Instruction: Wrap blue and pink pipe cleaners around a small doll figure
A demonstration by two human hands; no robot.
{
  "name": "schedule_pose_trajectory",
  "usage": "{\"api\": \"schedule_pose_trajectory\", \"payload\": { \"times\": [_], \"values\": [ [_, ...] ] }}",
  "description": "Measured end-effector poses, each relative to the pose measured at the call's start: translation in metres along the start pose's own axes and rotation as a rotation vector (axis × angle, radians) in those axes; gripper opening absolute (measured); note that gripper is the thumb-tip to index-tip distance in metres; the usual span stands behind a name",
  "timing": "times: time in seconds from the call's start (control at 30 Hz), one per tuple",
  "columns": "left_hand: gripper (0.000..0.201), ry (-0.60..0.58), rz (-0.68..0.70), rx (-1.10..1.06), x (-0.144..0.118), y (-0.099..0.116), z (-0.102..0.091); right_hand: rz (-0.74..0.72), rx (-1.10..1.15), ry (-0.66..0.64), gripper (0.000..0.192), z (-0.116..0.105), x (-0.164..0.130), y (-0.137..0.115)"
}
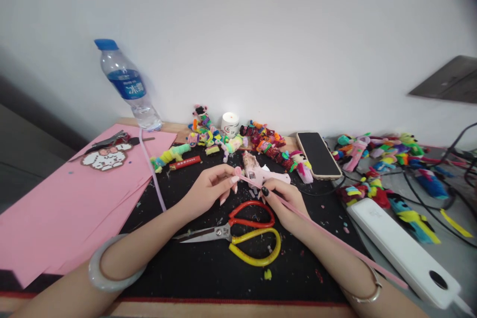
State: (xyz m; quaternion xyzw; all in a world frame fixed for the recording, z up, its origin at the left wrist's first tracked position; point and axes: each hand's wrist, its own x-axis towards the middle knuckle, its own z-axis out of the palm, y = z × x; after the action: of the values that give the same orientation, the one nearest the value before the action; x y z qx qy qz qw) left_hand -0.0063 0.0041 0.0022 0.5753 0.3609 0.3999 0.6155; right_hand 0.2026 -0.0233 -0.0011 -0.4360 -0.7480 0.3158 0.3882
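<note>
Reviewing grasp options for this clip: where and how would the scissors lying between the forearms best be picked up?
Judging by pose, the scissors lie flat on the black mat, closed blades pointing left, red and yellow handle loops to the right. Best taken at the loops, from above, probably by the right hand, which is nearest. Both hands, left hand too, now pinch the pink pipe cleaner.

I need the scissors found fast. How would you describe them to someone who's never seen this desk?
Start at the black mat in the desk's middle. The scissors lie flat there, just below the left hand and right hand holding a pink pipe cleaner. One handle loop is red, the other yellow.
</note>
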Motion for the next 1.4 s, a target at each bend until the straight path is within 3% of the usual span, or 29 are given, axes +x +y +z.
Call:
{"api": "schedule_pose_trajectory", "payload": {
  "times": [0.3, 0.53, 0.83, 1.0, 1.4],
  "values": [
    [0.023, 0.008, 0.005, 0.004, 0.0019, -0.0040, -0.0027, 0.105, 0.081, 0.013, 0.027, -0.0003, 0.0009, 0.0008],
    [0.021, 0.028, 0.021, -0.001, 0.0022, -0.0022, -0.0045, 0.080, 0.071, -0.027, 0.023, -0.0003, 0.0021, -0.0001],
    [0.020, 0.132, 0.046, -0.060, 0.0065, -0.0035, -0.0067, 0.092, 0.090, 0.020, 0.028, -0.0018, 0.0017, 0.0032],
    [0.020, 0.172, 0.038, 0.052, 0.0064, -0.0039, -0.0071, 0.096, 0.120, 0.040, 0.029, -0.0019, 0.0032, 0.0022],
    [0.024, 0.050, 0.100, 0.394, 0.0024, -0.0042, -0.0090, 0.070, 0.132, 0.007, 0.026, -0.0033, 0.0023, 0.0050]
  ]
}}
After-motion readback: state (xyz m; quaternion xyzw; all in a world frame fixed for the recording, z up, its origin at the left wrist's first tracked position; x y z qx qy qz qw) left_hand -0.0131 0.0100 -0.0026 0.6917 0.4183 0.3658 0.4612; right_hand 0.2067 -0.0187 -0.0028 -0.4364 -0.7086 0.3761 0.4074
